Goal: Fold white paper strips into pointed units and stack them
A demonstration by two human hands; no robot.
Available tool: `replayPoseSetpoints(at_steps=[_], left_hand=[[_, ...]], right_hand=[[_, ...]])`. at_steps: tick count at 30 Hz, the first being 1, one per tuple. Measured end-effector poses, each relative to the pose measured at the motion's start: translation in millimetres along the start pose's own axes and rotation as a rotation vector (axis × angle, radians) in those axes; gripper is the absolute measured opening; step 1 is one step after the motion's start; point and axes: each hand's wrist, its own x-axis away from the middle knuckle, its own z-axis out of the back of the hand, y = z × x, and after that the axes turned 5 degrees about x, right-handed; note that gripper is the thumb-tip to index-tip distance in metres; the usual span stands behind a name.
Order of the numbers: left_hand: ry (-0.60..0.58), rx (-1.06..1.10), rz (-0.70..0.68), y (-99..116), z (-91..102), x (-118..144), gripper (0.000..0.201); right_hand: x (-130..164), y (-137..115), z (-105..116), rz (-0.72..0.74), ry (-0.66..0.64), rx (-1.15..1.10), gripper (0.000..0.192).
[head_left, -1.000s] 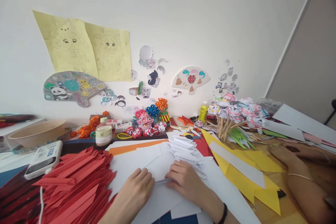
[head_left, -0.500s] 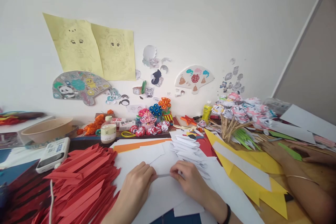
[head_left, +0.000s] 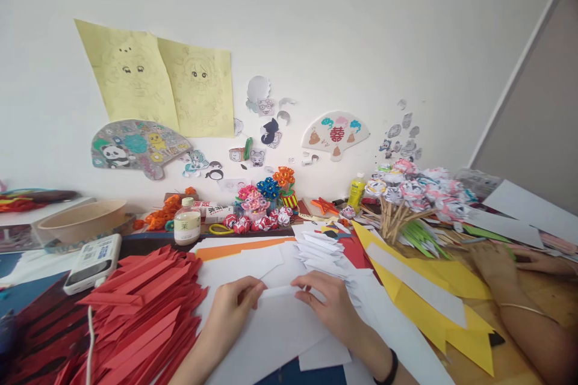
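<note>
At the lower center of the frame, a folded white paper (head_left: 279, 292) is held by both ends over loosely spread white sheets (head_left: 277, 337). Its left end is pinched between the thumb and fingers of the left hand (head_left: 237, 304), drawn nearly together; its right end is gripped by the thumb and forefinger of the right hand (head_left: 332, 304), set just slightly apart, the remaining fingers loosely curled. Near the right hand, folded white strips (head_left: 318, 249) are piled in a fan, while the lower left is filled by heaped red paper strips (head_left: 144, 313). Yellow paper (head_left: 419, 322) is spread at right, near a co-worker's hand (head_left: 490, 261). Paper flowers (head_left: 413, 186) on sticks are bunched beyond.
</note>
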Motion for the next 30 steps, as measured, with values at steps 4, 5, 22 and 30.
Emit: replayPoseSetpoints(at_steps=[4,5,22,30], left_hand=[[-0.055,0.208,0.077,-6.9,-2.9,-4.5,0.041],[-0.07,0.246,0.087,-7.7,-3.9,-5.0,0.043],[0.115,-0.929,-0.334,-20.3,-1.9,-13.9,0.017],[0.108,-1.004,-0.394,-18.9,0.4,-10.9,0.024]], right_hand=[[4.1,2.5,-3.4,0.077,0.06,0.071,0.017],[4.6,3.0,-3.7,0.084,0.073,0.084,0.017],[-6.4,56.7,35.8,-0.326,0.333,0.674,0.023],[-5.9,54.6,36.5,-0.311,0.35,0.65,0.022]])
